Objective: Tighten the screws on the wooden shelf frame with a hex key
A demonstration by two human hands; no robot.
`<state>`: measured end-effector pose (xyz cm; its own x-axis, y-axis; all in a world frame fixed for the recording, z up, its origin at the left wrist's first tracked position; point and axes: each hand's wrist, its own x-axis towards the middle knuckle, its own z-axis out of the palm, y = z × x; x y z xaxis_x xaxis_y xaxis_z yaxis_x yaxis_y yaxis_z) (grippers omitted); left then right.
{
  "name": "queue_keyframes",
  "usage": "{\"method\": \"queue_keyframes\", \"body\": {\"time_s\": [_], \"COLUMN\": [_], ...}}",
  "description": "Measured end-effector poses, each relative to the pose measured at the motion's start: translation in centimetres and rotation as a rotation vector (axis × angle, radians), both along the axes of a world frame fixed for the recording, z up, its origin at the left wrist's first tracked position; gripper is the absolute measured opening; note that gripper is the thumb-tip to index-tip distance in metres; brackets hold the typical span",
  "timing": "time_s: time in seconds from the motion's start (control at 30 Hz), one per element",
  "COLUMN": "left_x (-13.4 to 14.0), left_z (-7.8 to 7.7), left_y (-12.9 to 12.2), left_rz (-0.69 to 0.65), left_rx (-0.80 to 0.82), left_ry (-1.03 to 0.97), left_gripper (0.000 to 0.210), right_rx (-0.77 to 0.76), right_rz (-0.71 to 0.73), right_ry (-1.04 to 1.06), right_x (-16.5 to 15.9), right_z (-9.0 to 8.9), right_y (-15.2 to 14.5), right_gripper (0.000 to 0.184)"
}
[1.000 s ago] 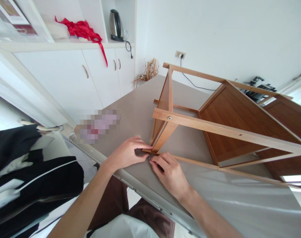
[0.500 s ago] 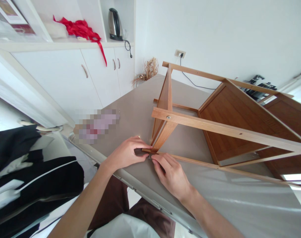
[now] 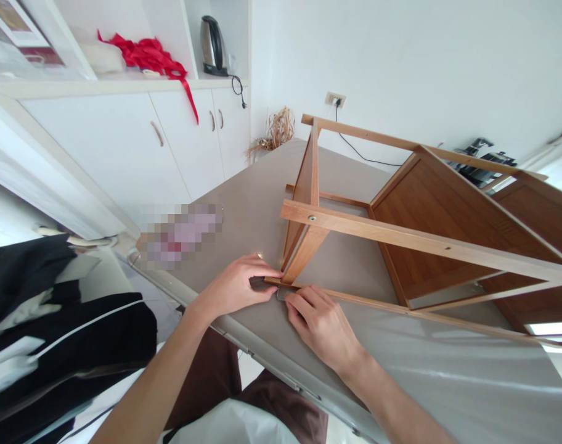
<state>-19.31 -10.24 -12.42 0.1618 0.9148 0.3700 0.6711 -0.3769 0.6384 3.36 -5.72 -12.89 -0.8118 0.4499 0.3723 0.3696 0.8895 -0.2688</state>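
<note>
A wooden shelf rack (image 3: 364,229) lies on its side on the table, its panels standing between long rails. My left hand (image 3: 232,285) is closed in a pinch around the end of the near lower rail (image 3: 272,281), where it meets the end panel (image 3: 304,246). Close by on the right, my right hand (image 3: 320,324) is closed, fingertips on a thin bent metal rod that looks like a hex key (image 3: 281,295), at the rail's outer side. My fingers hide most of the rod. A round bolt head (image 3: 312,218) shows in the upper near rail.
The grey table (image 3: 244,209) has its near edge against my body. A blurred-out item (image 3: 183,234) lies at its left. Dried stalks (image 3: 278,129) sit at the far corner. Dark clothes (image 3: 100,339) hang over something at left. A kettle (image 3: 214,46) and red ribbon (image 3: 151,55) occupy the shelves.
The fingers of my right hand have shifted slightly and the metal rod has turned. My left hand keeps its place on the rail end.
</note>
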Motion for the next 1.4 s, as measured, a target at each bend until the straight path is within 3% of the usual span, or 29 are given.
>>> {"method": "queue_keyframes", "body": {"time_s": [1.0,1.4], "left_x": [-0.07,-0.04], "left_z": [-0.15,0.13], "left_y": [0.0,-0.07], "left_rz": [0.003,-0.002], "left_rx": [-0.024,-0.036], "left_ry": [0.0,0.006], "left_gripper": [0.022,0.022], "right_rx": [-0.183,-0.172], "right_rz": [0.029,0.087], "right_ry": [0.033,0.04], "right_x": [0.57,0.79], "right_z": [-0.31,0.06], "right_y": [0.22,0.35], "right_gripper": [0.018,0.019]}}
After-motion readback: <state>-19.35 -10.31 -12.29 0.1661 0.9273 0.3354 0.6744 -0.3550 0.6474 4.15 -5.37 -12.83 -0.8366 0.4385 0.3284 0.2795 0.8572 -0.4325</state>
